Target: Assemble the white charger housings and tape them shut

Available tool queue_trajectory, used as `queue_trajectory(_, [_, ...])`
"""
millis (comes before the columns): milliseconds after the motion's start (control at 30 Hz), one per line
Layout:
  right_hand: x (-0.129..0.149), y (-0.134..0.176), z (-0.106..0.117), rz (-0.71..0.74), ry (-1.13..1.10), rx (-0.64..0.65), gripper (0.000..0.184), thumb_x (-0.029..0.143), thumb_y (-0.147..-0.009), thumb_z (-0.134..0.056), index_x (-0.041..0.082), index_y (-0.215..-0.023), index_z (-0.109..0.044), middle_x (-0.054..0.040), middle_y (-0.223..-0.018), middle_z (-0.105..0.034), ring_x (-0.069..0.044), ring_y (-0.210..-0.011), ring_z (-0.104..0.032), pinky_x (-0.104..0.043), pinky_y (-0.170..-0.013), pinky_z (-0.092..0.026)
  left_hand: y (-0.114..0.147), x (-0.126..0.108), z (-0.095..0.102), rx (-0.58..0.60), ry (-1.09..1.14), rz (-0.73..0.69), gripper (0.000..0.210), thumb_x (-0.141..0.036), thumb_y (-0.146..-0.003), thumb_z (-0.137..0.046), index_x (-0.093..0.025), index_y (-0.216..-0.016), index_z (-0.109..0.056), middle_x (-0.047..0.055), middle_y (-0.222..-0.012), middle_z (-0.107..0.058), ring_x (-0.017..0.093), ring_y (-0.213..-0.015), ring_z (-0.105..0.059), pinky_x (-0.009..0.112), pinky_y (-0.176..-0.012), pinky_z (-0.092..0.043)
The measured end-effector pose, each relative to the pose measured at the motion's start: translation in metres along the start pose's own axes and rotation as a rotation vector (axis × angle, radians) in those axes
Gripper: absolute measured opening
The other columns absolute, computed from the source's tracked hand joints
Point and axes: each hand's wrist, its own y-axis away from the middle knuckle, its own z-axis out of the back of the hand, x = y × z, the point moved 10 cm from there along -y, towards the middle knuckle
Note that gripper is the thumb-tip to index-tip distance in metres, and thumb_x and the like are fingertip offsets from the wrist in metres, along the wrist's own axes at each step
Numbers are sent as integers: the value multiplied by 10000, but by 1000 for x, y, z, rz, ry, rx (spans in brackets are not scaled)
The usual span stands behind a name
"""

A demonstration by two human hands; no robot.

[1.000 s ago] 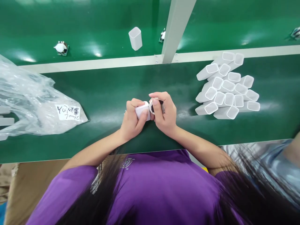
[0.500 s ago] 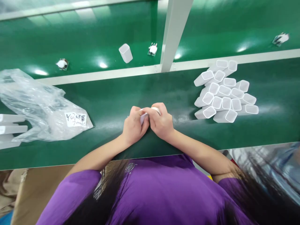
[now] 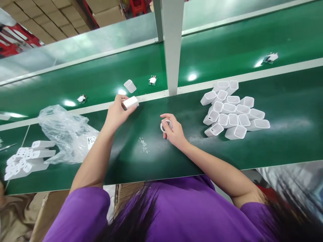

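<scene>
My left hand [image 3: 116, 113] is raised toward the back rail of the bench. Its thumb and fingers grip a white plastic tube-shaped cover [image 3: 131, 102]. Nearer the middle, my right hand [image 3: 174, 130] curls round a small white ring-shaped part [image 3: 166, 125] with a dark centre; its exact kind is unclear. Tiny white bits [image 3: 143, 144] lie scattered on the green bench between my arms. Translucent white tube covers [image 3: 229, 108] stand and lean in a cluster to the right of my right hand, open ends up.
A clear plastic bag [image 3: 68, 134] with a handwritten label lies at left, beside more white covers [image 3: 27, 159]. On the belt behind the rail [image 3: 148, 97] sit one cover [image 3: 130, 86] and small circuit boards with white domes [image 3: 152, 80]. A metal post [image 3: 172, 50] rises centrally.
My hands were together and have parted. The left went up and left with a white cover; the right keeps the ring-shaped part. The view has tilted up, and scattered bits now show.
</scene>
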Motion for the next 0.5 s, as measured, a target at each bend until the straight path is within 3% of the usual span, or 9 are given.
queue_trajectory(100, [-4, -1, -9, -11, 90, 67, 252, 379, -982, -465, 201, -1138, -553, 29, -849, -602, -40, -445, -504, -194, -511, -432, -55, -20, -4, -98, -104, -136, 392, -356, -578, -852, -218, -825, -580, 2, -713, -588, 190, -667, -567, 310, -609, -444])
queue_trajectory(267, [-2, -1, -16, -33, 184, 134, 199, 334, -957, -514, 192, -1053, -614, 26, -764, -611, -77, -536, -530, -201, -586, -426, -142, -43, -71, -49, -192, -55, 358, -323, -630, -801, -204, -768, -493, 18, -766, -595, 265, -981, -648, 418, -834, -491])
queue_trajectory(400, [-4, -2, -19, -51, 238, 168, 198, 360, -934, -585, 187, -861, -647, 61, -611, -555, -77, -548, -502, -188, -617, -388, -164, -64, -119, 50, -254, -21, 306, -346, -759, -716, -184, -736, -457, 77, -873, -644, 344, -1198, -585, 498, -933, -449])
queue_trajectory(500, [-8, -4, -19, -59, 336, 198, 258, 357, -924, -618, 177, -743, -645, 78, -542, -495, -64, -517, -432, -185, -601, -350, -155, -69, -123, 57, -320, 42, 354, -335, -712, -797, -136, -902, -575, 181, -1095, -647, 414, -1313, -464, 524, -1012, -399])
